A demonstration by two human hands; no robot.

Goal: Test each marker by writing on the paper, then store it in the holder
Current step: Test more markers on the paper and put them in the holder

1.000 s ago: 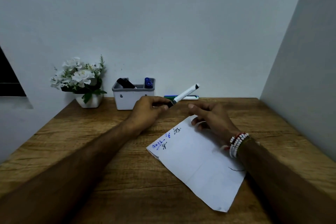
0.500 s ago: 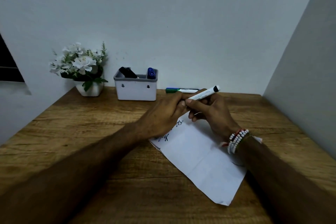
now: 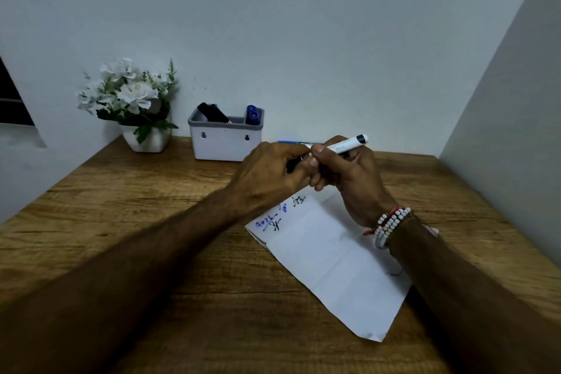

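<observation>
My right hand (image 3: 349,182) grips the white barrel of a marker (image 3: 346,144) with a black end, held above the paper's far end. My left hand (image 3: 270,176) meets it from the left, fingers closed around the marker's dark cap end, which is mostly hidden. The white creased paper (image 3: 331,255) lies under my hands and carries blue and black scribbles at its far left corner. The white holder (image 3: 224,140) with a grey rim stands at the back, with black markers (image 3: 212,112) and a blue marker (image 3: 252,115) in it. Another marker (image 3: 291,142) lies by the wall behind my hands.
A white pot of white flowers (image 3: 130,100) stands left of the holder at the table's back left. The wooden table (image 3: 121,206) meets a wall at the back and another on the right. A beaded bracelet (image 3: 390,226) is on my right wrist.
My left hand brought the marker from the back toward the paper. My right hand rose off the paper and took the barrel, so both hands now hold it.
</observation>
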